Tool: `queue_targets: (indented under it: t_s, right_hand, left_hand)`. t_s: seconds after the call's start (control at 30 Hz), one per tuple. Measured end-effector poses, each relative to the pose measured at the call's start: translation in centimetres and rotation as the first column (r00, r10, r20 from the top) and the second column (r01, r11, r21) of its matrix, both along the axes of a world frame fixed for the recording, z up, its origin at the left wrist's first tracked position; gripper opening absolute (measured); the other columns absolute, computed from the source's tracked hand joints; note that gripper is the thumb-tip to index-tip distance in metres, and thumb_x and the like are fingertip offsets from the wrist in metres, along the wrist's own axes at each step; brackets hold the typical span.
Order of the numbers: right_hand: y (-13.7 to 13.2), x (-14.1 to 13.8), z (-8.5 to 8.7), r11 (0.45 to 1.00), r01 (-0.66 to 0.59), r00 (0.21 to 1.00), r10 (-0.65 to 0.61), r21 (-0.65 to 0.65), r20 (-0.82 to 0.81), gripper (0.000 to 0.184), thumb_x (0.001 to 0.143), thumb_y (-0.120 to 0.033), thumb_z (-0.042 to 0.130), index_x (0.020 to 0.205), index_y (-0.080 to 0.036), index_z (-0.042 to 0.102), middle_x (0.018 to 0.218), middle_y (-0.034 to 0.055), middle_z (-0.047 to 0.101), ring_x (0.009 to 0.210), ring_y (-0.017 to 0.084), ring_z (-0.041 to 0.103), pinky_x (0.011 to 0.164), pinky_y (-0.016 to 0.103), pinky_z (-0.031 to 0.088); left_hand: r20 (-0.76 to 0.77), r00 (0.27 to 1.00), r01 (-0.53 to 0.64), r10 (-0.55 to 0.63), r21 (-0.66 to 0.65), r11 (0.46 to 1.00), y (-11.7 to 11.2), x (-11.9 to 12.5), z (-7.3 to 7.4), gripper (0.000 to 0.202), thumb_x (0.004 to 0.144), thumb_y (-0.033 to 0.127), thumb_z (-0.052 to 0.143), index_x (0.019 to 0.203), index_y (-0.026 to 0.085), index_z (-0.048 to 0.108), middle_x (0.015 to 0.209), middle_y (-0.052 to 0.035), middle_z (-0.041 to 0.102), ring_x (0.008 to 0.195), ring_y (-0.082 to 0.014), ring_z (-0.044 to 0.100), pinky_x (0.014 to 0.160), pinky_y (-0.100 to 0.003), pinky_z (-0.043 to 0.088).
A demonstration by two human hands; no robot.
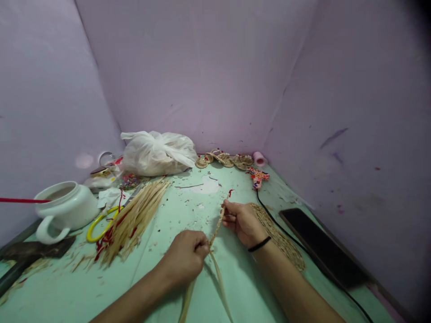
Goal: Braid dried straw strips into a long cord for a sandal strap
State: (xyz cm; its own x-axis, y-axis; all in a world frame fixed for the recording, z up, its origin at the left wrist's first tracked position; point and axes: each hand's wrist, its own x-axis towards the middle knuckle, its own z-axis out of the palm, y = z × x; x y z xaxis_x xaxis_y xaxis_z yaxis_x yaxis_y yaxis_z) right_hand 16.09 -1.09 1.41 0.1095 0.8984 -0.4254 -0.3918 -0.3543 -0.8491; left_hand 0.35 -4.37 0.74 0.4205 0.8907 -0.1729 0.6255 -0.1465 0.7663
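A thin braid of straw-coloured strips [217, 228] runs up between my two hands, tied with red thread [230, 193] at its far end. My left hand [188, 253] is closed on the braid's lower end, where loose strips hang down toward me. Higher up, my right hand [242, 223] pinches the braid near the red thread; a black band circles that wrist. Beside my right forearm lies a flat coiled mat of braided straw [281, 237], partly hidden by the arm. Left of my hands rests a bundle of loose straw strips [138, 220].
At the left are a white pot [69, 204], a hammer [37, 249] and a yellow-handled tool [96, 229]. Along the back sit a white plastic bag [160, 154], small woven sandals [224, 158] and a pink spool [259, 159]. A black phone [323, 246] and a cable [286, 229] lie right.
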Motion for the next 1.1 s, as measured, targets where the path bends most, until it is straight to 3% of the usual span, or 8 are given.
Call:
queue_targets:
  t_s: [0.13,0.27,0.5,0.6,0.73,0.8,0.97,1.1]
  right_hand:
    - [0.3,0.1,0.3,0.999,0.053,0.999,-0.053,-0.006,0.011,0.018,0.076,-0.013,0.048,0.059,-0.011,0.051,0.045,-0.0007,0.051,0.035,0.006,0.046,0.035,0.015,0.041]
    - [0.4,-0.1,0.5,0.995,0.096,0.995,-0.096,0.013,-0.025,0.023,0.076,-0.011,0.046,0.053,-0.012,0.048,0.039,-0.0027,0.046,0.031,0.004,0.039,0.03,0.013,0.033]
    - [0.4,-0.4,0.5,0.987,0.16,0.985,-0.157,0.034,-0.078,0.026,0.078,-0.011,0.045,0.052,-0.013,0.046,0.037,-0.0052,0.041,0.029,0.002,0.034,0.029,0.012,0.028]
    - [0.4,-0.1,0.4,0.991,0.119,0.987,-0.112,0.063,-0.111,0.022,0.078,-0.017,0.05,0.057,-0.013,0.05,0.042,-0.0041,0.047,0.033,0.003,0.04,0.034,0.013,0.035]
    - [0.1,-0.2,0.2,0.993,-0.115,0.98,0.114,-0.002,-0.162,0.033,0.077,-0.043,0.05,0.07,-0.011,0.057,0.066,0.0075,0.062,0.052,0.011,0.057,0.047,0.022,0.048]
    - [-0.3,-0.4,0.2,0.997,-0.071,0.994,0.072,0.011,-0.088,0.033,0.077,-0.043,0.049,0.079,-0.011,0.057,0.078,0.0099,0.063,0.055,0.012,0.058,0.048,0.023,0.048]
    - [-0.9,-0.4,1.0,0.951,0.128,0.97,-0.179,0.282,0.164,0.042,0.062,-0.032,0.067,0.1,-0.019,0.055,0.091,0.0049,0.062,0.055,0.009,0.054,0.048,0.021,0.047]
    - [0.8,-1.0,3.4,0.934,0.039,0.923,-0.169,0.355,0.345,0.033,0.057,-0.033,0.068,0.084,-0.016,0.061,0.077,0.0045,0.064,0.046,0.006,0.049,0.044,0.021,0.045]
  left_hand:
    - [-0.035,0.993,0.112,-0.111,0.033,0.993,-0.1,-0.2,0.3,0.015,0.067,0.02,0.04,0.052,0.017,0.038,0.05,0.0037,0.035,0.053,-0.0096,0.033,0.05,-0.023,0.019]
    - [0.123,0.95,0.292,-0.288,-0.024,0.956,-0.4,-0.2,0.6,0.019,0.068,0.021,0.039,0.051,0.018,0.032,0.05,0.0044,0.026,0.05,-0.0083,0.026,0.048,-0.023,0.018]
    - [0.277,0.932,0.26,-0.233,-0.062,0.964,-1.7,0.2,0.8,0.025,0.072,0.031,0.04,0.053,0.017,0.031,0.052,0.0044,0.024,0.052,-0.0078,0.024,0.049,-0.023,0.018]
    - [0.403,0.911,0.177,-0.089,-0.188,0.966,-1.4,0.4,0.6,0.027,0.069,0.037,0.045,0.053,0.017,0.036,0.049,0.0054,0.025,0.049,-0.007,0.023,0.047,-0.022,0.018]
    - [0.512,0.814,-0.156,0.275,-0.262,0.952,0.1,0.2,-0.3,0.028,0.065,0.039,0.05,0.053,0.017,0.036,0.046,0.0065,0.027,0.046,-0.0061,0.021,0.045,-0.021,0.017]
    - [0.542,0.758,-0.287,0.364,-0.225,0.931,0.8,0.0,-1.0,0.025,0.065,0.036,0.049,0.054,0.017,0.037,0.047,0.0063,0.029,0.046,-0.0062,0.023,0.045,-0.02,0.019]
    - [0.535,0.785,-0.321,0.311,-0.078,0.944,1.3,-0.1,-2.4,0.018,0.068,0.026,0.045,0.053,0.017,0.038,0.051,0.0044,0.033,0.052,-0.0078,0.03,0.049,-0.021,0.024]
    - [0.47,0.832,-0.327,0.294,-0.013,0.945,0.7,0.0,-2.8,0.017,0.071,0.024,0.042,0.055,0.017,0.041,0.053,0.0029,0.037,0.055,-0.0093,0.034,0.05,-0.022,0.025]
